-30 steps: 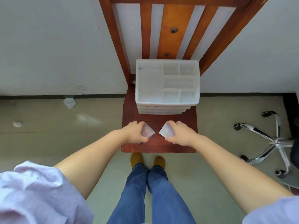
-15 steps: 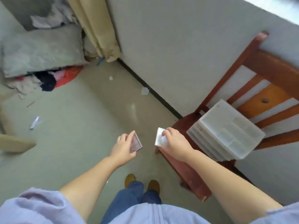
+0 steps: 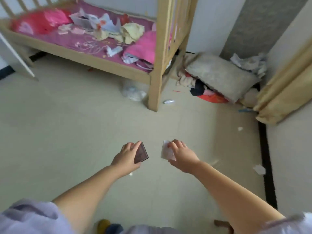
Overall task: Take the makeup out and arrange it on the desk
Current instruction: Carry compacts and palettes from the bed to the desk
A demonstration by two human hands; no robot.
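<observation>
Two flat makeup cases held above floor: dark case [image 3: 141, 153] pinched in left hand [image 3: 126, 154], pale case [image 3: 166, 151] gripped in right hand [image 3: 181, 155]. Hands apart, level, crib post [image 3: 156, 78] ahead. Tabletop not in view; direction unknown.

Both arms reach forward, left hand [image 3: 127, 155] and right hand [image 3: 181, 156] each gripping something flat.

Home bedroom, wooden cot [image 3: 152, 68] with pink bedding [image 3: 143, 46], curtain [image 3: 285, 88]
</observation>
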